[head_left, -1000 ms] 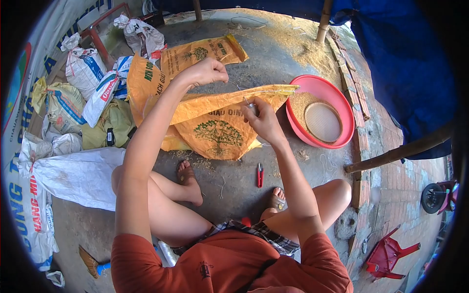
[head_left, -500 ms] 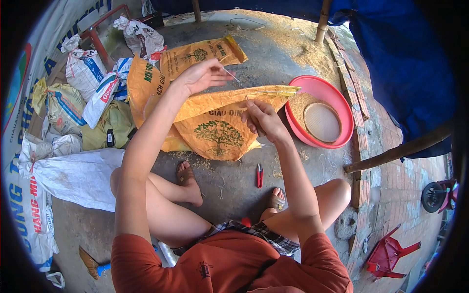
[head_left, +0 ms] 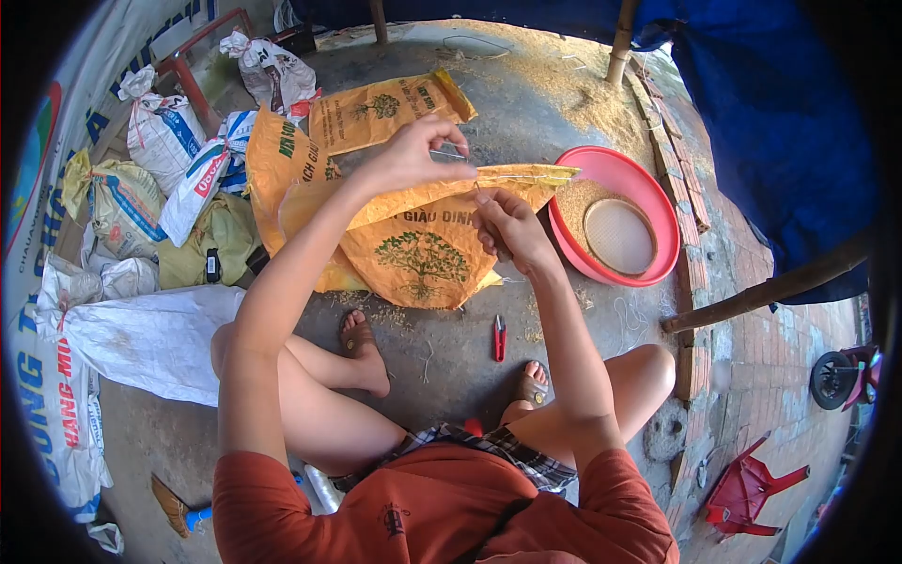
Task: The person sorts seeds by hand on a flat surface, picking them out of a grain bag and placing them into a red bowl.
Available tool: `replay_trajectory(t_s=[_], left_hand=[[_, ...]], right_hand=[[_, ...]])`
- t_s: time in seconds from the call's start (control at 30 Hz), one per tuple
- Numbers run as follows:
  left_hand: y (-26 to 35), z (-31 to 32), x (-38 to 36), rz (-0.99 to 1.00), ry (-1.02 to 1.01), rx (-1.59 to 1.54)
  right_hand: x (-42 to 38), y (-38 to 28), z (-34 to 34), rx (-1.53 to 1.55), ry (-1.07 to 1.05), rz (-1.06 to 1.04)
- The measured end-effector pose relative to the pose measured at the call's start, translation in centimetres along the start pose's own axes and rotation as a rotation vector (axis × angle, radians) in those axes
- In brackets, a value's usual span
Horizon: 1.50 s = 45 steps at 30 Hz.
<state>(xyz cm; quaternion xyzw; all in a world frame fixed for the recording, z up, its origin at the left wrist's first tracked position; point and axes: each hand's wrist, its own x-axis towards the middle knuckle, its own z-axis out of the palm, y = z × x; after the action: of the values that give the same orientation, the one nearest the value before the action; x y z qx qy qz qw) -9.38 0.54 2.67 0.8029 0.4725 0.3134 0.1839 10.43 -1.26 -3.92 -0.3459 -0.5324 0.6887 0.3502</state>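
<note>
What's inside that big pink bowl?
Yellowish grain and a round sieve are inside the pink bowl. The sieve covers whatever lies beneath it, and a corner of the orange bag hides a bit of the rim.

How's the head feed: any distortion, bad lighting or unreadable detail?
Head view: fisheye bows the brick edging, corners go black; the scattered grain up top is bright, the blue tarp darker; thread by the left hand is too fine to trace.

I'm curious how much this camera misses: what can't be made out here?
All in the head view:
Right hand: curled, it hides whatever it may hold.
Orange bag: its folds hide the inside.
Basin: grain and sieve hide its bottom.
Wheel: dark right edge partly cuts off its vehicle.
</note>
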Motion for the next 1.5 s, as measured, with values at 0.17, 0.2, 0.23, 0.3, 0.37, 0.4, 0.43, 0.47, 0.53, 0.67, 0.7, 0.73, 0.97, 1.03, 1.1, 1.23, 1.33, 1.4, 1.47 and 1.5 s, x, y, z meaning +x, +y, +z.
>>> replay_trajectory(t_s=[0.17, 0.2, 0.23, 0.3, 0.37, 0.4, 0.43, 0.47, 0.53, 0.67, 0.7, 0.73, 0.97, 1.03, 1.1, 1.23, 1.33, 1.4, 1.47, 1.5], left_hand=[[0.5, 1.8, -0.8, 0.027, 0.118, 0.225], [0.3, 2.0, -0.7, 0.02, 0.13, 0.199], [0.1, 2.2, -0.7, 0.011, 0.141, 0.174], [0.3, 2.3, -0.7, 0.029, 0.155, 0.198], [0.5, 2.5, -0.7, 0.047, 0.168, 0.221], [0.6, 2.7, -0.6, 0.081, 0.216, 0.264], [0.6, 2.8, -0.6, 0.115, 0.264, 0.306], [0.4, 2.8, -0.5, 0.116, 0.263, 0.306], [-0.4, 2.6, 0.1, 0.094, 0.322, 0.317], [-1.4, 2.3, 0.7, 0.087, 0.329, 0.3], [-1.4, 2.2, 0.8, 0.069, 0.272, 0.277], [-1.3, 2.2, 0.9, 0.051, 0.213, 0.254], [-1.0, 2.0, 0.9, 0.041, 0.113, 0.323], [-1.7, 2.5, 1.0, 0.048, 0.194, 0.266], [-1.4, 2.6, 0.9, 0.024, 0.2, 0.298], [-1.1, 3.0, 0.8, -0.009, 0.199, 0.353], [-0.9, 2.8, 0.7, -0.007, 0.235, 0.342], [-0.8, 2.7, 0.8, -0.028, 0.225, 0.332], [-1.0, 2.6, 0.9, -0.051, 0.214, 0.324], [-1.3, 2.5, 1.0, -0.064, 0.219, 0.3]], right_hand=[[-0.6, -0.4, 1.2, 0.051, 0.037, -0.046], [-0.7, -0.6, 1.5, 0.064, 0.049, -0.042], [-0.8, -0.6, 1.6, 0.077, 0.061, -0.037], [-0.8, -0.5, 1.7, 0.094, 0.06, -0.036], [-0.8, -0.6, 1.9, 0.112, 0.059, -0.035], [-0.9, -0.8, 1.9, 0.137, 0.056, -0.027], [-0.9, -1.0, 2.0, 0.163, 0.054, -0.019], [-1.0, -1.2, 2.1, 0.163, 0.055, -0.019], [-1.2, -1.5, 2.1, 0.323, 0.015, 0.014], [-0.7, -1.6, 0.8, 0.611, -0.12, 0.114], [-0.5, -1.6, 0.5, 0.732, -0.179, 0.154], [-0.5, -1.4, 0.2, 0.854, -0.237, 0.194], [0.0, -0.8, -0.3, 1.461, -0.474, 0.382], [-0.2, -0.7, 0.1, 0.949, -0.302, 0.242], [-0.9, -0.7, 1.8, -0.17, 0.056, -0.075], [-1.1, -1.2, 2.2, -0.104, 0.053, -0.043], [-1.3, -1.4, 2.3, -0.038, 0.048, -0.012], [-0.3, -1.0, 0.9, 0.626, -0.163, 0.175], [0.0, -0.5, 0.7, 0.899, -0.264, 0.23], [0.0, -0.4, 0.6, 1.037, -0.311, 0.256]])
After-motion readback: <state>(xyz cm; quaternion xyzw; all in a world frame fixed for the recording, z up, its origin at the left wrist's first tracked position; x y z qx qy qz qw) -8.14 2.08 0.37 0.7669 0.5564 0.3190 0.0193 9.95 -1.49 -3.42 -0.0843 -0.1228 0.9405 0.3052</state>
